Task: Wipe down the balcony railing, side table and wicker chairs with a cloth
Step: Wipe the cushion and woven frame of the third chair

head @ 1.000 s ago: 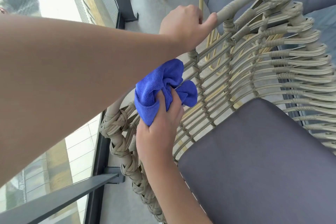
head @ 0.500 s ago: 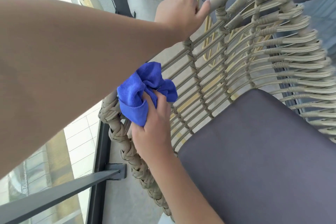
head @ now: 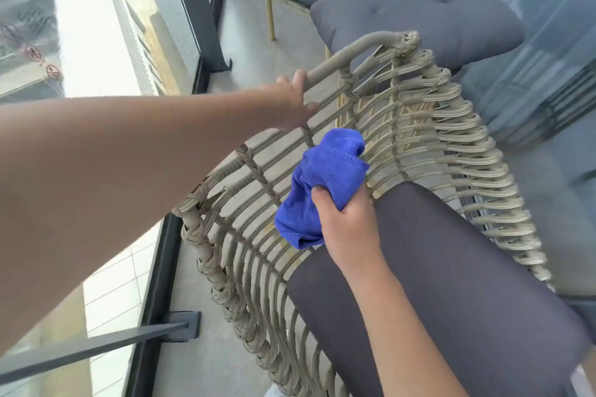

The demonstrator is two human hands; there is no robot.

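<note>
Wiping: right hand (head: 350,219) bunches the blue cloth (head: 322,184) against the wicker chair (head: 451,126) side slats.
Left hand (head: 295,100): fingers loosely curled on the top rail.
Risk: cloth snagging between slats, likely skipping gaps.

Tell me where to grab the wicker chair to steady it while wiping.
Grip the wicker chair by its smooth top rail, reaching from above on the railing side: it is a bare round tube, where the left hand sits now.
</note>
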